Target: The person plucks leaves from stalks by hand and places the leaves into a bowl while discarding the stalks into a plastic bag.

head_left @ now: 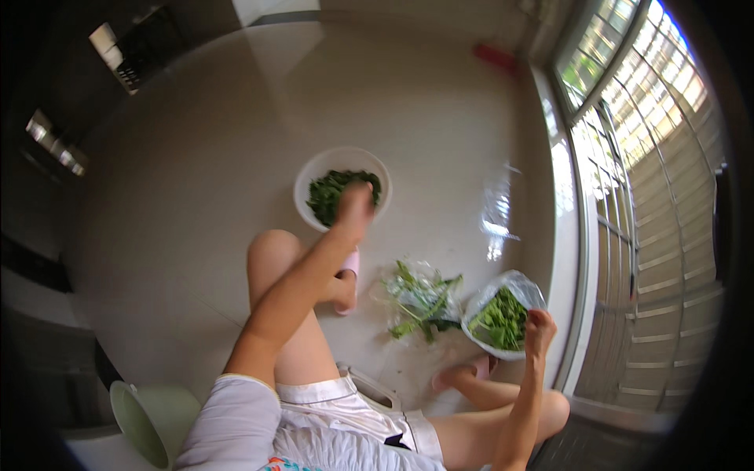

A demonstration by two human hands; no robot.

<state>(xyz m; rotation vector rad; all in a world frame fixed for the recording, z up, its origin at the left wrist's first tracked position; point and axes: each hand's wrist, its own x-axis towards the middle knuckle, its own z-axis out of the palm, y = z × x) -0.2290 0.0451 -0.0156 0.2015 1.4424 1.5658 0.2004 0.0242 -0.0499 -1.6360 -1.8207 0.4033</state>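
A white round bowl (299, 188) on the floor holds dark green leaves (323, 196). Over its near right side is my left hand (357, 206), smeared by motion, so its fingers cannot be made out. At the right, a clear plastic bag (528, 287) stands propped wide with leafy green stems (499, 320) inside. My right hand (539, 330) is closed at the bag's right edge; what its fingers hold, if anything, is too small to tell. Between bowl and bag, loose stems and leaves (424, 298) lie on a crumpled clear plastic sheet (402, 284).
My bent legs in pink slippers (352, 262) flank the loose stems. A pale green bucket (169, 416) leans at the lower left. Along the right runs a barred window (620, 180) above a ledge. A red object (495, 56) lies by the far wall.
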